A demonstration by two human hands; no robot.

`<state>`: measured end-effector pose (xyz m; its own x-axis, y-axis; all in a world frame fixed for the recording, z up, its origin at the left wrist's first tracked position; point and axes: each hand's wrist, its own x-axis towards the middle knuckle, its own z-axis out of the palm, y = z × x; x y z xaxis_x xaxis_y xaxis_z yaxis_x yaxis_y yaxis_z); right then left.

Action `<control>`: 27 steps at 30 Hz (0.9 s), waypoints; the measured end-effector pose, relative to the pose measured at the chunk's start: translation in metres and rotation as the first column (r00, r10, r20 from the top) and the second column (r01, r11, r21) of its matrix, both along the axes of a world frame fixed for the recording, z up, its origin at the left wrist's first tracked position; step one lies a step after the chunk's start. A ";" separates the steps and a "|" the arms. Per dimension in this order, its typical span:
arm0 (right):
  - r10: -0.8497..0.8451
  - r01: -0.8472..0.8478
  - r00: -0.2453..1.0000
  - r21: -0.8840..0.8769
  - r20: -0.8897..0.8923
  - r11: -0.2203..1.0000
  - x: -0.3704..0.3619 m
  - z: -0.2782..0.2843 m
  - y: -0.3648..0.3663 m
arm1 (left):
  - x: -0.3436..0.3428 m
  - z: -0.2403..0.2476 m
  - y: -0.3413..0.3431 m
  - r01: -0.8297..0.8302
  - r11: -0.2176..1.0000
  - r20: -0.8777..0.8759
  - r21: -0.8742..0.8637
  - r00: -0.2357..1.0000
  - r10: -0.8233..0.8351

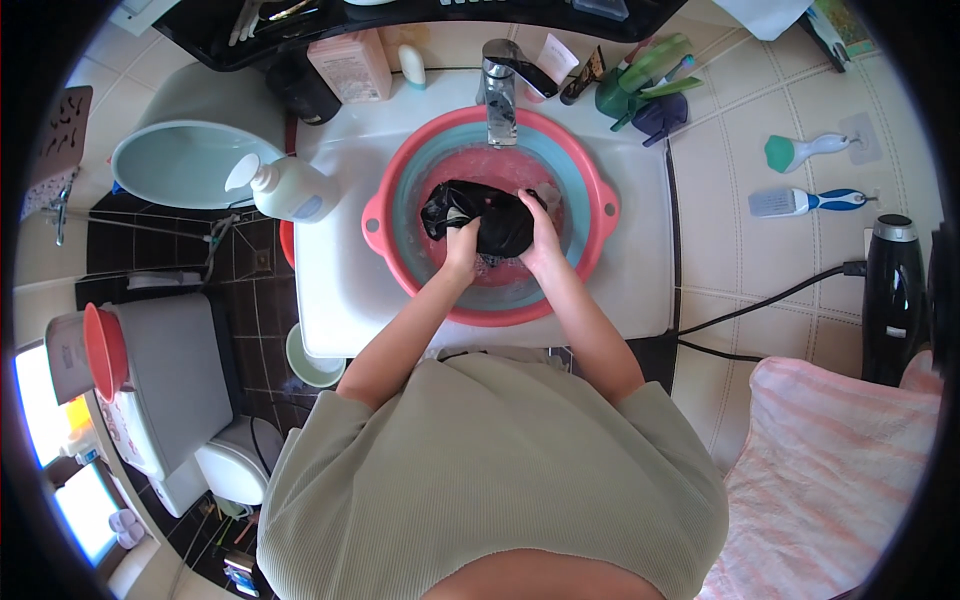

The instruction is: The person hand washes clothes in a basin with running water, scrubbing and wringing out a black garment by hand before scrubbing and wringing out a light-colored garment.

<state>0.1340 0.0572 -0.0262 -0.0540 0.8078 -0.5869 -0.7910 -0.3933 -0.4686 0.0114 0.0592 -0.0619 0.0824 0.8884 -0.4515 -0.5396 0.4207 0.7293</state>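
Note:
A wet, black, shiny piece of cloth is bunched up between my two hands, over a round basin with a coral rim and a light blue wall. My left hand grips the cloth from the near left, thumb on top. Fingers of my right hand wrap round its right end. Pinkish water with some suds shows in the basin around the cloth. Just beyond my right hand, a small greyish patch, perhaps cloth or foam, is too small to tell.
The basin sits in a white sink beneath a chrome faucet. A pump bottle and a grey-blue bucket stand at the left. Brushes and a hair dryer hang at the right, above a pink striped towel.

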 end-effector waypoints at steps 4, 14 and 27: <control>-0.114 0.128 0.797 0.018 0.594 0.992 0.004 -0.028 0.002 | -0.003 0.000 0.010 0.116 0.871 0.196 -0.477 0.980 -0.023; -0.054 0.161 0.434 -0.019 0.899 0.987 -0.001 -0.117 0.027 | 0.000 -0.035 0.019 0.315 0.799 0.343 -0.513 0.928 -0.145; -0.551 -0.508 0.257 0.596 0.794 0.621 -0.020 0.037 -0.017 | -0.025 0.009 0.015 0.477 0.786 0.461 -0.394 0.842 -0.281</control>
<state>0.1136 0.0399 0.0110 0.0578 0.8586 0.5094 0.3814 0.4526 -0.8060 -0.0139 0.0743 -0.0530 0.6069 0.4258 -0.6711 -0.4367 0.8841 0.1661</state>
